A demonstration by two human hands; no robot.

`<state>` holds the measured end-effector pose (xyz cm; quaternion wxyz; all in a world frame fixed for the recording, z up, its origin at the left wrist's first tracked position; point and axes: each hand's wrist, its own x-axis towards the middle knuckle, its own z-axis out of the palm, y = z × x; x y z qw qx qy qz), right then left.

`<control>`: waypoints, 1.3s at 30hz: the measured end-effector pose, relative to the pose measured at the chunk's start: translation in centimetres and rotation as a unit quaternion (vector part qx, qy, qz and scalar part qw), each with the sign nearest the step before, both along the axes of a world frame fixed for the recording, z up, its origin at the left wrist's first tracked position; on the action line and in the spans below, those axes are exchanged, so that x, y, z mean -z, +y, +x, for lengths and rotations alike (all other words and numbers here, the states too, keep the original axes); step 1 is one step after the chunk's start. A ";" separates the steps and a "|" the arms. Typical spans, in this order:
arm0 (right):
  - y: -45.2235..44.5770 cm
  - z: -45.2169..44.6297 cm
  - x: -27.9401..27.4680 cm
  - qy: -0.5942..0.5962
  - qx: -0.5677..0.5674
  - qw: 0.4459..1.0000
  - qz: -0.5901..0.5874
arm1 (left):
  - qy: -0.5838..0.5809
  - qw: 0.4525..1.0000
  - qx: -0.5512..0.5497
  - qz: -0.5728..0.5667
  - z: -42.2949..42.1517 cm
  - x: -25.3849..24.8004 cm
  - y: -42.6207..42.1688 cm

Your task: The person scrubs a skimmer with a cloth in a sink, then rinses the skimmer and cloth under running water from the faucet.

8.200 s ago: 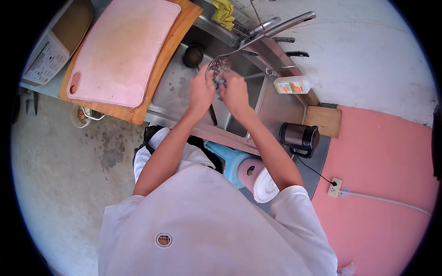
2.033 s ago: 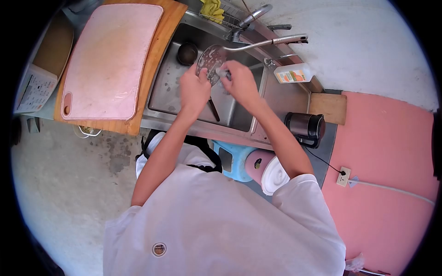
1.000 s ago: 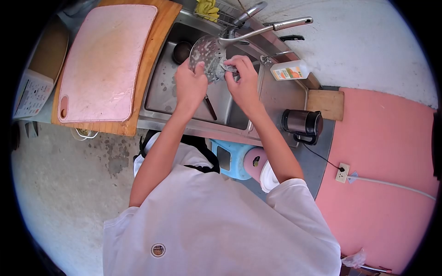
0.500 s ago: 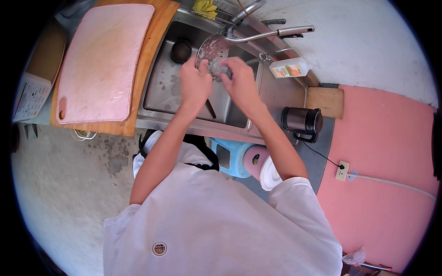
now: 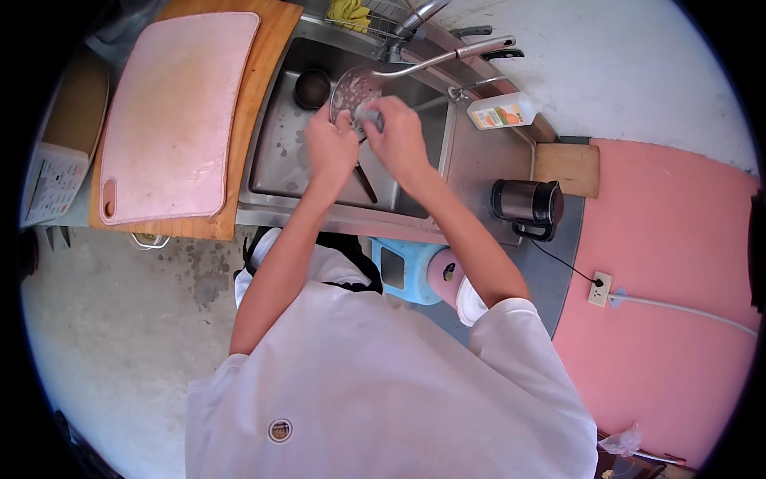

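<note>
Steel made up the biggest thing, a sink (image 5: 271,164). A wooden board (image 5: 275,32) was to its left, with a pink board (image 5: 175,112) lying on top. Next came a long metal skimmer (image 5: 349,89), held up over the sink, its handle pointing far and right.

In the last half second, the handle's end had swung a little left, and both hands had moved left too. That likely meant the rubbing had got to another bit of the skimmer's bowl. The bowl was between the hands: the left grip (image 5: 329,152) was closed on its near left rim, and the right grip (image 5: 396,140) was just beside its near right side.

A dark kettle (image 5: 517,199) stood to the right, and a white bottle (image 5: 501,112) was farther back. A round dark cup (image 5: 312,89) lay in the sink, far left.

Smallest was a grey pad (image 5: 369,120), pinched in the right grip, close to the left thumb. It was blurry, so I could not tell if it touched the bowl.
</note>
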<state>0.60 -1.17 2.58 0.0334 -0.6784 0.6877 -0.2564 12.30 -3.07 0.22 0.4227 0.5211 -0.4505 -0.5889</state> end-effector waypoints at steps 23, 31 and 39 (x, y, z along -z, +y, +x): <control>-0.4 -1.0 -0.8 0.035 0.009 0.999 0.008 | 0.001 0.998 -0.026 -0.057 -1.1 -0.1 -0.3; 0.1 -2.1 0.7 0.007 0.010 0.999 -0.030 | -0.001 0.999 -0.016 -0.047 -1.6 0.7 0.9; 0.3 -2.6 1.4 -0.058 0.048 0.996 -0.054 | -0.038 0.997 0.012 -0.069 -1.7 1.7 1.1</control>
